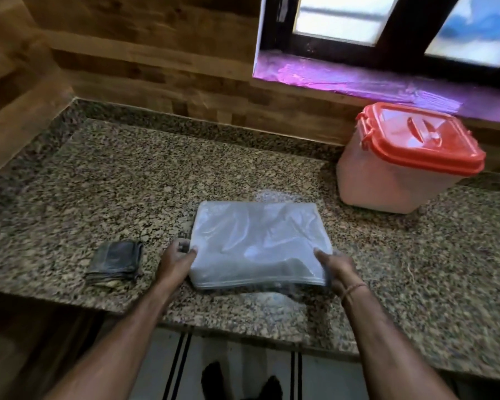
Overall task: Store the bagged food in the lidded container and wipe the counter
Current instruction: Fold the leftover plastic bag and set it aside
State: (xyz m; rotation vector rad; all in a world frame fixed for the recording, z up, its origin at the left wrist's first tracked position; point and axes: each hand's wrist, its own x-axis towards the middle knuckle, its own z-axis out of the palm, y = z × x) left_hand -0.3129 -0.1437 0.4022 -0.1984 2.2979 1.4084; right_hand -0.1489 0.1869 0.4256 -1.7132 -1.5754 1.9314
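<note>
Nearest, the left grip and right grip each clasp a near corner of the bagged food, thumbs on top. It is a flat, cloudy-white plastic pack lying front and centre on the speckled granite bench. A folded grey cloth lies just left of the left grip; farther right, against the wall, well apart from the bag, stands the pale container, red lid seated on top.
</note>
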